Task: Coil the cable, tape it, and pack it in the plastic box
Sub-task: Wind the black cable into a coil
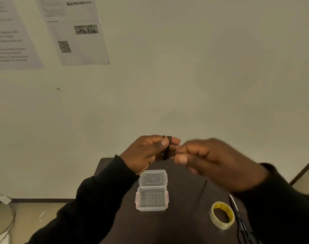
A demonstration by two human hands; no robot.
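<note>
Around the fingers of the left hand (pixel 146 153) a thin black cable (pixel 167 148) is looping in several turns, the strands crossing over the fingertips and hanging down as a small dark bundle between the two hands. That hand is sitting raised above the table, its fingers held straight and close together inside the loops, the thumb pressing the strands against them. Just to its right, the right hand (pixel 219 162) is showing blurred; its fingers are curling inward and its fingertips are meeting the coil beside the left fingertips, but whether they are actually pinching a strand cannot be told through the blur. Both arms are wearing dark sleeves.

Below the left hand, nearer the person, a clear plastic box (pixel 152 198) is lying open on the dark brown table (pixel 182 224), its hinged lid (pixel 153 177) folding back flat toward the wall and nothing visible in its tray. Below the right hand, a roll of clear tape (pixel 222 215) with a yellow core is lying flat on the table, well apart from the box. Just right of the roll, scissors (pixel 239 215) are lying partly under the right sleeve. Far above the left hand, printed sheets (pixel 74 30) are hanging on the pale wall.
</note>
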